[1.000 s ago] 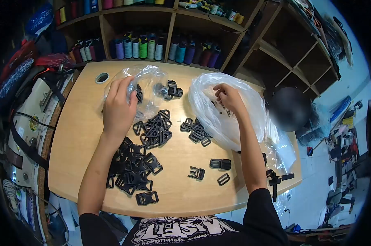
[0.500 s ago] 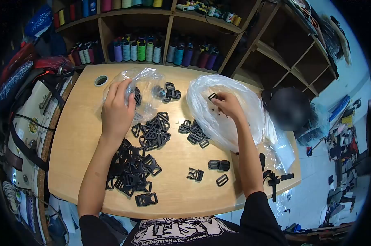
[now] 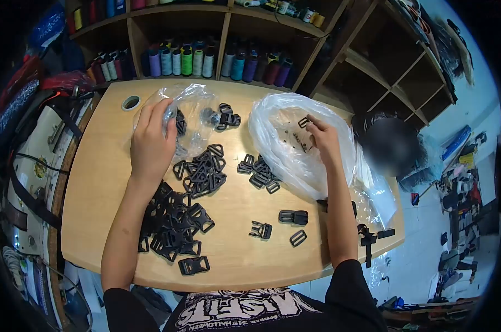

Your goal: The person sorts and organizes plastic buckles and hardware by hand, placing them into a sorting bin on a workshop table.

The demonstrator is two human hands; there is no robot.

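Note:
My left hand (image 3: pixel 151 131) is closed on the side of a small clear plastic bag (image 3: pixel 198 97), which has black plastic parts in it. Between the thumb and fingers of my right hand (image 3: pixel 324 141) is a black strap slider (image 3: pixel 304 122), held over the large white plastic bag (image 3: pixel 267 124). A few small dark parts show inside that bag. Triangular black rings (image 3: pixel 203 171) lie in a heap below my left hand, with a larger pile of side-release buckles (image 3: pixel 173 224) nearer my body. More sliders (image 3: pixel 260 171) lie beside the white bag's left edge.
A roll of tape (image 3: pixel 131 103) and a few black fittings (image 3: pixel 226 117) lie toward the table's back. Loose buckle pieces (image 3: pixel 293 217) are at front right, near black straps (image 3: pixel 368 238). Thread spools (image 3: pixel 187 61) fill shelves behind; a sewing machine (image 3: pixel 37 160) stands left.
My right hand has moved to the right over the white bag, carrying the strap slider. My left hand stays on the clear bag. The whole view has shifted slightly.

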